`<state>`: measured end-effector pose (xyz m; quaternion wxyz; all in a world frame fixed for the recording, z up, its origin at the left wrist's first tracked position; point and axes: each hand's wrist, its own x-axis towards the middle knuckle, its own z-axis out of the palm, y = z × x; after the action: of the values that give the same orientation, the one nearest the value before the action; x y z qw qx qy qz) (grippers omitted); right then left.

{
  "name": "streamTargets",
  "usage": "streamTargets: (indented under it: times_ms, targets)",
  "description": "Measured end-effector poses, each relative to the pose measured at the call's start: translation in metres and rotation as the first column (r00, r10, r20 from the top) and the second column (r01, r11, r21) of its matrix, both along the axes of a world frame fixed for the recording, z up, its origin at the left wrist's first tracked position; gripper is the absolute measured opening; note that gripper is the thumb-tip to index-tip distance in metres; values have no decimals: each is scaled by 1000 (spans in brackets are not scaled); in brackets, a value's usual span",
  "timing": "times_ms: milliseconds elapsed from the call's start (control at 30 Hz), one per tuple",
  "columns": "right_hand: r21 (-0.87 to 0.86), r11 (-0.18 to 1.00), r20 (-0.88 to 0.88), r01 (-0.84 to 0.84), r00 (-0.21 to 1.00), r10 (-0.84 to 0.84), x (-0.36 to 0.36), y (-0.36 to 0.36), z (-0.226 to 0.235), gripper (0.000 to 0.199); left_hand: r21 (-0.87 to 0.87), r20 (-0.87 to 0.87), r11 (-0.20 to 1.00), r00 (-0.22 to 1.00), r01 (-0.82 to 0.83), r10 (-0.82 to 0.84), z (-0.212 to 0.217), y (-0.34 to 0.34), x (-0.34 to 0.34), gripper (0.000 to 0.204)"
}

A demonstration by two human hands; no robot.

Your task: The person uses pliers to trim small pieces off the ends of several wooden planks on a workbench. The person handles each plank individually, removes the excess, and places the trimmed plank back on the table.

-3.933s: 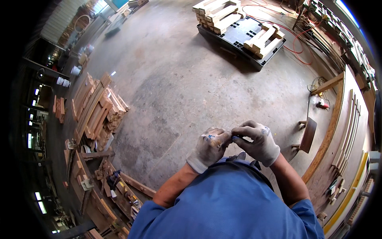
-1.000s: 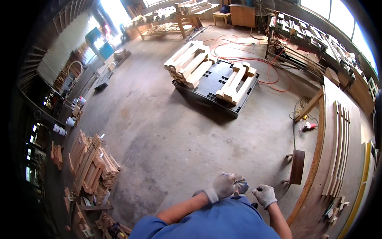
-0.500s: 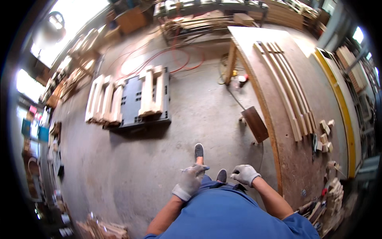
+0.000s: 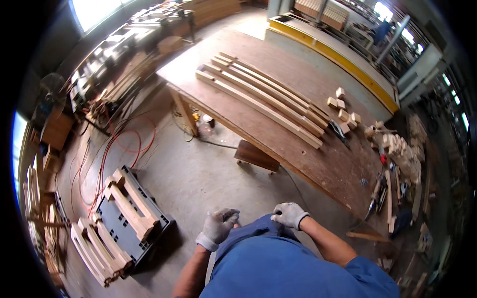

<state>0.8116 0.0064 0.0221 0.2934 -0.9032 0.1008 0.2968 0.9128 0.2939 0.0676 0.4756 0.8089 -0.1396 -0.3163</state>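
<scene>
My left hand (image 4: pixel 217 229), in a pale grey glove, is in front of my body over the floor. Its fingers are loosely bent and a little apart, and nothing shows in them. To its right, my right hand (image 4: pixel 290 215) wears the same kind of glove, its fingers loosely bent and also without anything visible in them. Closest to the right hand is the wooden-topped table (image 4: pixel 258 111), which it does not touch. Several long wooden strips (image 4: pixel 268 107) lie side by side on that table. Near their close ends are pliers (image 4: pixel 339 133) and small wood blocks (image 4: pixel 344 115).
At the left, a dark plastic pallet (image 4: pixel 134 198) bears assembled wooden frames (image 4: pixel 131 206). Red hoses (image 4: pixel 121 141) loop across the floor behind it. A brown wooden stool (image 4: pixel 256 155) stands beside the table. Tools and offcuts (image 4: pixel 397 149) crowd the table's right end.
My view has turned right, bringing the table to the middle and the pallet to the lower left. My left hand has swung slightly left, and both hands remain without anything visible in them.
</scene>
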Motion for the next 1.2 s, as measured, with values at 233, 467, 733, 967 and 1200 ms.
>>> streamTargets:
  times_ms: [233, 467, 733, 967, 1200]
  targets:
    - [-18, 963, -94, 268, 959, -268, -16, -45, -2, 38, 2, -25, 966, 966, 258, -258, -5, -55, 47, 24]
    - [-43, 773, 276, 632, 752, -599, 14, -199, -22, 34, 10, -139, 976, 966, 219, -216, -11, -144, 79, 25]
    - [-432, 498, 495, 752, 659, -567, 52, -432, -112, 44, 143, -19, 937, 948, 318, -319, -19, -242, 101, 25]
    - [-518, 531, 386, 671, 737, -554, 72, -469, -138, 28, 213, -46, 878, 902, 429, -429, -15, -301, 118, 26]
    - [349, 221, -127, 911, 280, -952, 33, -439, -103, 21, 271, 1, 753, 783, 599, -623, 1, -354, 158, 29]
